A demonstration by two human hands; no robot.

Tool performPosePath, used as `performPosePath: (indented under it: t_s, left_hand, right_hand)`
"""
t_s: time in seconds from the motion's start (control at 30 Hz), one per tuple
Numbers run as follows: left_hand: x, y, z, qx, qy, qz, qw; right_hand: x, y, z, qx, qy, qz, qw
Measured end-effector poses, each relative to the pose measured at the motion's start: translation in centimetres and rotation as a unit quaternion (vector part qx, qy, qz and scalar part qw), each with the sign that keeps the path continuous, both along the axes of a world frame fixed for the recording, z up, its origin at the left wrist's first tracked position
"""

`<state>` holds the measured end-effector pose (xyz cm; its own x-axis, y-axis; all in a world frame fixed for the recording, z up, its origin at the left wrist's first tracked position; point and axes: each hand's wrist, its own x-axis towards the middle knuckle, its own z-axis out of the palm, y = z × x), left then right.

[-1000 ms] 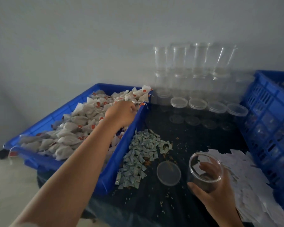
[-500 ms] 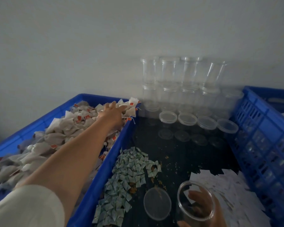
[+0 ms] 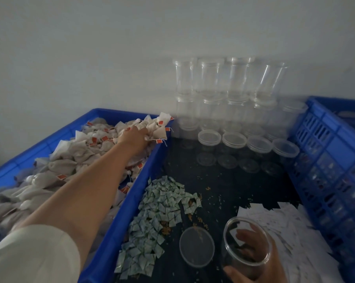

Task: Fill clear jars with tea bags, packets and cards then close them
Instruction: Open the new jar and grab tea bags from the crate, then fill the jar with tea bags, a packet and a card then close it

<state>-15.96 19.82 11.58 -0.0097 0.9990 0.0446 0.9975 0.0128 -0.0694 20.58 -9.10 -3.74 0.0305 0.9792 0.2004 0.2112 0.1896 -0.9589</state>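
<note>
left hand: among white paper tea bags in blue plastic crate, grip unclear | right hand: grips clear round jar, table's near edge

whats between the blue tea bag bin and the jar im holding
Head view: green packets and a loose clear lid, left of the jar.

A blue tub sits left on the dark tabletop, a slotted blue crate right; brown crumbs scattered between, pale wall behind
</note>
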Motion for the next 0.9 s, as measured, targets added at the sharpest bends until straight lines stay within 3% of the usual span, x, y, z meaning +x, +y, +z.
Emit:
performPosePath:
  t_s: [0.1,0.23,0.37,0.47,0.53,0.6,0.8,0.9]
  left_hand:
    - [-0.8,-0.9,-0.8,-0.013,-0.026,-0.005,1.0]
    - [-1.8,-3.6,-0.8,-0.081,-0.109,-0.016,0.991]
    - [-3.2,-7.6,-0.2,-0.169,-0.11,0.012,0.979]
    - [-5.1,-11.0,-0.3,-0.259,-0.155,0.041,0.953]
    - [-6.0,-12.9,-0.1,-0.268,-0.127,0.038,0.954]
    - [-6.4,-14.3,0.3,-0.25,-0.101,0.032,0.962]
    - [-6.1,-16.7,4.4,-0.054,-0.169,0.031,0.984]
    - [-3.9,-18.3,7.1,0.043,-0.228,-0.012,0.973]
  right_hand:
    - [0.0,-0.6,-0.4,0.045,-0.058,-0.026,0.997]
    - [0.0,-0.7,0.6,0.033,-0.041,-0.02,0.998]
    - [-0.3,-1.4,1.5,0.026,-0.065,-0.022,0.997]
    - [-0.6,-1.7,2.0,0.033,-0.068,-0.026,0.997]
    - [-0.8,-1.9,2.3,0.049,-0.067,-0.027,0.996]
    - [-0.8,-2.0,2.2,0.058,-0.073,-0.02,0.995]
    - [-1.0,-2.4,2.7,0.046,-0.077,-0.023,0.996]
    - [-1.1,-2.5,3.0,0.039,-0.076,-0.032,0.996]
